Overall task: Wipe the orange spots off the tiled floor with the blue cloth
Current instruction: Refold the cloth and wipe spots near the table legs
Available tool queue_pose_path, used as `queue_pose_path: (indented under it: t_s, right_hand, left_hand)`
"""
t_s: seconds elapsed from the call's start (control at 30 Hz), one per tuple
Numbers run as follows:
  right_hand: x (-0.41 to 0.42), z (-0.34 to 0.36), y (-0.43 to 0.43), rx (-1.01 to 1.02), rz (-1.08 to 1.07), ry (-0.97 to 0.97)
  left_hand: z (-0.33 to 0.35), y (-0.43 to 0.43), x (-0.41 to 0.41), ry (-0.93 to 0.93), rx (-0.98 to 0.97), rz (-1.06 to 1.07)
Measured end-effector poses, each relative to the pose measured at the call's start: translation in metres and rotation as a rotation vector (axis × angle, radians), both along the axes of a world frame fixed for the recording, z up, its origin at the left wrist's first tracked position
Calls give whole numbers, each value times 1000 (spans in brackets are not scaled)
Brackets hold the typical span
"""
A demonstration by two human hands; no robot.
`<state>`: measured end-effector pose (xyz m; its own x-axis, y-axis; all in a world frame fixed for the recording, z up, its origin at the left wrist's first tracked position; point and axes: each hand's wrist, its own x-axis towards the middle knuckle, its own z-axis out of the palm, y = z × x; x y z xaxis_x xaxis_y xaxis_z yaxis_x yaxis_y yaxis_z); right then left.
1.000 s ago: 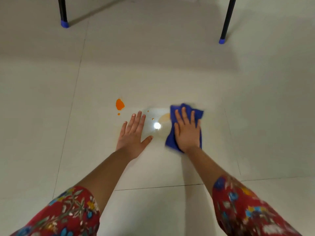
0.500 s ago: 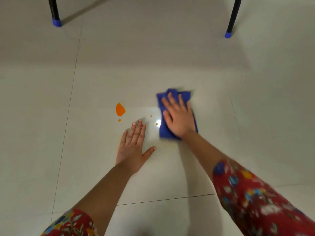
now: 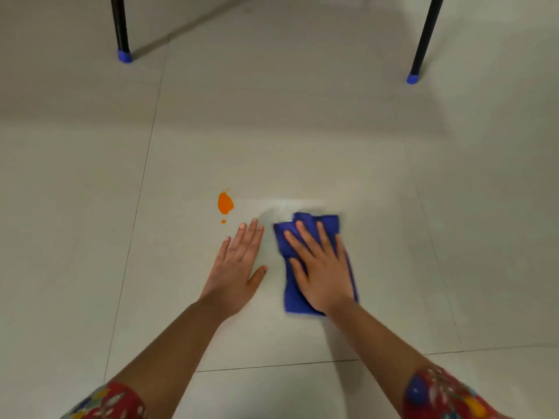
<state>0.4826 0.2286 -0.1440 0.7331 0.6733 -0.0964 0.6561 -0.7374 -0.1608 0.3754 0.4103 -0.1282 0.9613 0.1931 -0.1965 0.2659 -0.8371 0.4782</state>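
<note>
Your right hand (image 3: 322, 275) lies flat, fingers spread, pressing the folded blue cloth (image 3: 313, 263) onto the tiled floor (image 3: 302, 152). Left hand (image 3: 235, 269) is flat & empty just beside it. Big orange spot (image 3: 225, 203) w/ a small drop (image 3: 223, 221) sits just beyond your left fingertips, clear of the cloth.

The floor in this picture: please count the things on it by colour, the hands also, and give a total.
Orange: 2, a big spot and a small spot
Blue: 3, the cloth and two caps on the black legs
Hands: 2, left hand flat on the floor, right hand flat on the cloth
Total: 7
</note>
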Motion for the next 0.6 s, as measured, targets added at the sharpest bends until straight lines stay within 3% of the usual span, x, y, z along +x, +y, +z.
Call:
queue_pose_path:
  t_s: [0.1,0.2,0.3,0.37,0.4,0.47,0.6]
  right_hand:
    - [38,2,-28,-44,-235,-18]
    - [73,5,12,-37,-444,27]
    - [33,4,46,13,-137,10]
    - [-4,-2,26,12,159,-12]
    - [-7,-1,10,14,208,-1]
    - [21,0,-16,-10,82,-8]
    - [108,10,4,-65,-473,63]
  left_hand:
    - [3,9,-26,-23,46,104]
    - [-2,21,-42,24,89,210]
    - [-2,37,-45,53,116,298]
    - [-3,47,-47,80,153,324]
    - [-4,51,-48,103,181,326]
    - [-8,54,-50,144,213,340]
    - [-12,51,-47,161,205,355]
